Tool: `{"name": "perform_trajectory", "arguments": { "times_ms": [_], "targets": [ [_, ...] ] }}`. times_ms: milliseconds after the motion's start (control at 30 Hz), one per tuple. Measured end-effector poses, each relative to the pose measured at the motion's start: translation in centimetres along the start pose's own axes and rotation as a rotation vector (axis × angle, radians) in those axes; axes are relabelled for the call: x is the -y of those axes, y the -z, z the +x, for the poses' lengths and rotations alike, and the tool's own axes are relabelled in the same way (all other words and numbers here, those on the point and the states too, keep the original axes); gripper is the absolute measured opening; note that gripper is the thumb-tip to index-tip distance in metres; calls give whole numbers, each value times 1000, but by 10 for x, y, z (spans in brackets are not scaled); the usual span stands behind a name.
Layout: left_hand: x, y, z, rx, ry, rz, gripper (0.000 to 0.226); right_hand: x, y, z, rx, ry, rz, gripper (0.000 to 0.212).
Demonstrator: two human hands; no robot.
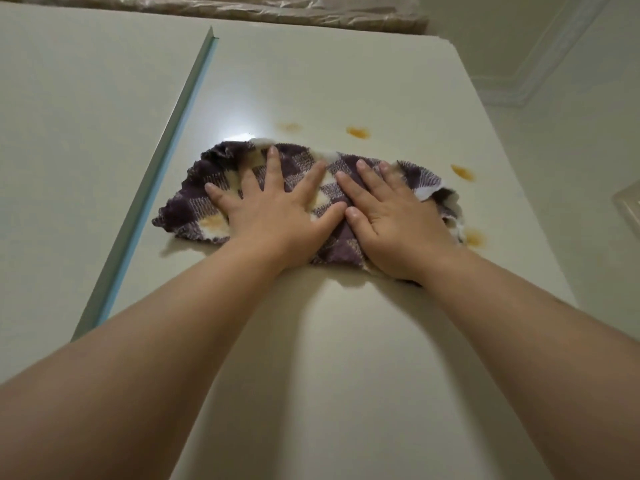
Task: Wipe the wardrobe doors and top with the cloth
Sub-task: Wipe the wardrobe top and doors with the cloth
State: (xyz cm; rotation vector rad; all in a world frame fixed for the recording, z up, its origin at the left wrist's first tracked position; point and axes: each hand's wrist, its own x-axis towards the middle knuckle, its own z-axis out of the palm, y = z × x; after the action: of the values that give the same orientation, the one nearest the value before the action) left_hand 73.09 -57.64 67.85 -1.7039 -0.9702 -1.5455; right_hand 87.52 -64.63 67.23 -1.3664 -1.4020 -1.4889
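Observation:
A purple and cream checked cloth (194, 202) is spread against the right-hand cream wardrobe door (346, 81). My left hand (273, 209) presses flat on the cloth's left half with the fingers spread and straight. My right hand (391, 220) lies flat on its right half, thumb beside the left thumb. Orange-brown stains mark the door above and to the right of the cloth: a faint one (290, 127), a darker one (358, 132), one at the right (463, 172) and one by the cloth's right end (476, 237). The cloth itself carries a yellowish smear (214, 221).
A grey-green handle strip (166, 161) runs along the gap to the left door (69, 133). Crinkled plastic-wrapped material (242, 8) lies along the wardrobe top. A wall with ceiling moulding (540, 64) is at the right, and a clear plastic object (628, 202) at the right edge.

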Motion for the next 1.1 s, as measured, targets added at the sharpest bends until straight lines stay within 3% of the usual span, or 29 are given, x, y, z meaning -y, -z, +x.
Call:
{"name": "perform_trajectory", "arguments": {
  "times_ms": [467,700,867,1100],
  "targets": [
    [20,-11,-127,21,63,40,66,46,-10,-104,10,98,46,59],
    [23,-9,-116,12,21,35,66,44,-13,-96,-1,134,-2,63],
    [33,-7,-92,-4,31,33,68,42,-13,-70,6,137,13,52],
    [52,0,-43,-39,48,51,75,47,-11,-18,7,130,27,53]
  ]
}}
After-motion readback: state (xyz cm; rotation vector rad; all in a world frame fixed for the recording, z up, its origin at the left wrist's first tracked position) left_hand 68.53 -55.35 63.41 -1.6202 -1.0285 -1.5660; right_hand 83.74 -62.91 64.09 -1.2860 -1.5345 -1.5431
